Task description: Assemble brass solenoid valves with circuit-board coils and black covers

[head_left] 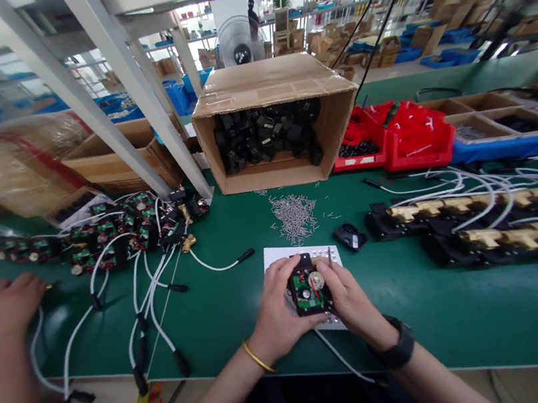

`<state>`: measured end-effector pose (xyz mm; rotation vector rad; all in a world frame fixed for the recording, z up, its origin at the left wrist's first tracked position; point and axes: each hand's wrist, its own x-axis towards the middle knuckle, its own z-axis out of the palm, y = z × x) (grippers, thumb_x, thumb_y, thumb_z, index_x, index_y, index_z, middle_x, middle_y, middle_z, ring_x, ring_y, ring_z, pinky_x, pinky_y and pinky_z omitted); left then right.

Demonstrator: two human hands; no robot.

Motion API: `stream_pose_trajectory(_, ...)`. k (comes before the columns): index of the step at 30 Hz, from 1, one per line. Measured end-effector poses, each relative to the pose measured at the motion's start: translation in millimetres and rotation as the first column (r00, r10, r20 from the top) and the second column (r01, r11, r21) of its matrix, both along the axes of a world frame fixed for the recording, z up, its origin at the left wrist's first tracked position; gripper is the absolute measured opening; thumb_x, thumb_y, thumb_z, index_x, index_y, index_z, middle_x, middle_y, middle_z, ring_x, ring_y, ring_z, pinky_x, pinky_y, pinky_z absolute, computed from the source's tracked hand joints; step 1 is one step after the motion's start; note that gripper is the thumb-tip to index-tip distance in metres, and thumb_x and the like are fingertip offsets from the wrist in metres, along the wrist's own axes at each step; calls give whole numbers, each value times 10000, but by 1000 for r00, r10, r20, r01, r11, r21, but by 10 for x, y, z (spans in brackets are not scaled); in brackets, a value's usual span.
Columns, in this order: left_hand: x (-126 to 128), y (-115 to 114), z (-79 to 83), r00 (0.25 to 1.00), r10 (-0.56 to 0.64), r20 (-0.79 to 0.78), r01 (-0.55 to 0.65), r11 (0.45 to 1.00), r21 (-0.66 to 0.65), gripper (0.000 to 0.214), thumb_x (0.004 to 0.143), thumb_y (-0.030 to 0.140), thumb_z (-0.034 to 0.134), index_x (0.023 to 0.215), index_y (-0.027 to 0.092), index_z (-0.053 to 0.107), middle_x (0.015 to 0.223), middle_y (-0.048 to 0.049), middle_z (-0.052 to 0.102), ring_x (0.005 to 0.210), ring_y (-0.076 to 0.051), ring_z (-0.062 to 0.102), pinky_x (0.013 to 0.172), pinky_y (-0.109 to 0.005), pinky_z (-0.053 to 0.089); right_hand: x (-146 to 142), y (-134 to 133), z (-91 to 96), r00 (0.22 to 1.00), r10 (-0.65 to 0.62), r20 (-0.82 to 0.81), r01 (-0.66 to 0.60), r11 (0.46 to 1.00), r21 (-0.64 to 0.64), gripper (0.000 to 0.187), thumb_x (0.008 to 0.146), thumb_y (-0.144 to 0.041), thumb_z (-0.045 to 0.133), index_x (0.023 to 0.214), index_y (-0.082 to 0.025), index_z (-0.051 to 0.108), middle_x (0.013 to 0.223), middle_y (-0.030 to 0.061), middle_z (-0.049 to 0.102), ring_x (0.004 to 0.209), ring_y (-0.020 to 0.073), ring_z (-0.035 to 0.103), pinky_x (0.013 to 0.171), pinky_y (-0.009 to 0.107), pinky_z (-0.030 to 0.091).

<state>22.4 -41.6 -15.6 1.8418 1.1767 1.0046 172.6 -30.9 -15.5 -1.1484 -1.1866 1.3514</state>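
Between my hands sits an open black housing with a green circuit board (306,298), red wires and a round pale metal part. My left hand (273,305) grips it from the left, thumb along the lower edge and fingers at the top. On the other side my right hand (353,297) holds it, the thumb near the round part. A thin dark upright piece, too small to name, shows by the right fingers. Underneath lies a white sheet (273,255) with small silvery pieces. A white cable (340,356) trails below the housing. Just beyond is a loose black cover (350,238).
A pile of small screws (295,214) lies before a cardboard box (290,173) of black parts. Open units with cables (116,232) are at left, near another person's hand (8,301). Rows of brass-fitted black units (481,202) and red bins (416,139) stand right.
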Motion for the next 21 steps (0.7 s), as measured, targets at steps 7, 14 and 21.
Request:
stream_pose_trajectory(7,-9,70,-104,995,7,104,0,998,-67,878,527,232,840,1256,232,350,1254,-92,440,1174,-260,445,1027,-445,351,-135,42,-153,984,-101,-145,82,988,-130,315,849,-467,493,908,-171,580,808,11,620,716,158,545,665,257,451)
stream_pose_trajectory(14,19,95,-322,980,38,194,-23,997,-75,758,513,193,842,1156,219,443,1186,-76,444,1140,-258,468,1006,-436,372,144,127,-207,914,-249,-319,188,960,-209,358,754,-500,589,599,-180,544,517,-45,438,394,72,304,384,212,302)
stream_pose_trajectory(21,58,71,-363,983,87,161,-56,981,-185,760,509,184,840,1154,206,439,1177,-75,493,1115,-255,487,1000,-451,366,459,-144,-23,893,-301,-334,221,941,-256,410,798,-572,527,718,-179,611,554,-16,529,470,91,452,463,212,420)
